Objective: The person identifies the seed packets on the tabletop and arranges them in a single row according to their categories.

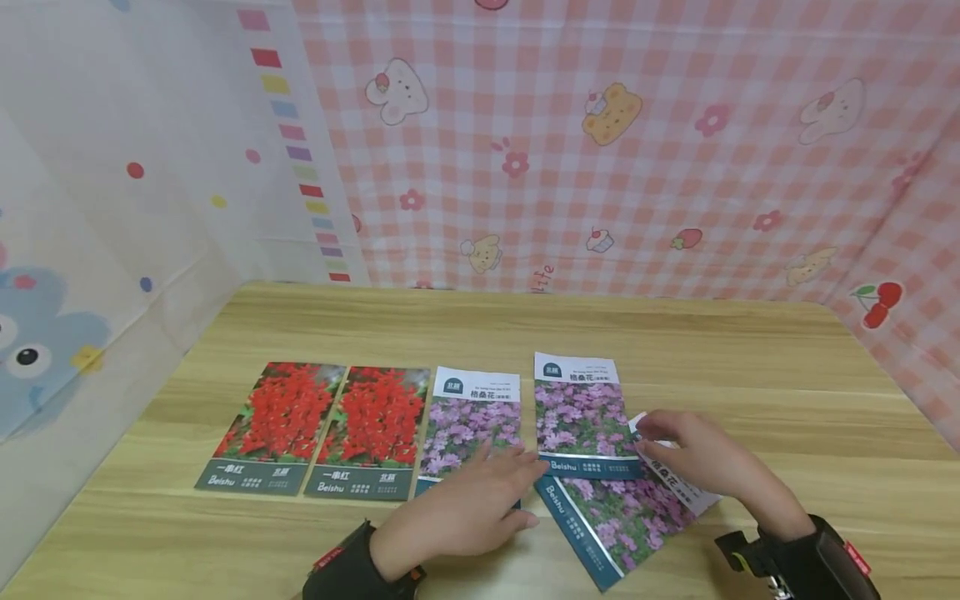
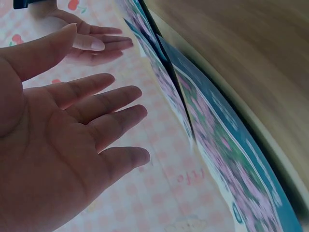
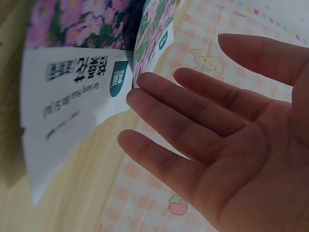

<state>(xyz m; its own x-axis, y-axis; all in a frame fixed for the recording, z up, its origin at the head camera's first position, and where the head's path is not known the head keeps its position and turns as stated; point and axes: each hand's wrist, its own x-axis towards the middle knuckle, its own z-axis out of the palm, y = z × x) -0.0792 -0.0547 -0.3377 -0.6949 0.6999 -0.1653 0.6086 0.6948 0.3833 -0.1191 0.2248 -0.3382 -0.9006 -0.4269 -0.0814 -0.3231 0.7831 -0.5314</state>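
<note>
My left hand (image 1: pixel 472 504), its fingers straight, reaches over the lower part of a seed packet with pink-purple flowers (image 1: pixel 476 412); that packet's bottom is partly hidden. To its right lies a matching packet (image 1: pixel 577 408), its blue lower band overlapping a tilted third packet (image 1: pixel 622 533) of the same print. At the tilted packet's white upper end is my right hand (image 1: pixel 705 454). The right wrist view shows its fingers extended, fingertips close to the packets' edges, the palm (image 3: pixel 241 164) bare. In the left wrist view my left palm (image 2: pixel 53 145) holds nothing.
Two packets with red flowers (image 1: pixel 277 417) (image 1: pixel 375 417) lie side by side on the left of the wooden table (image 1: pixel 465 325). A pink checked cloth (image 1: pixel 555 192) hangs behind the table, and a white dotted cloth (image 1: pixel 180 108) covers the left side.
</note>
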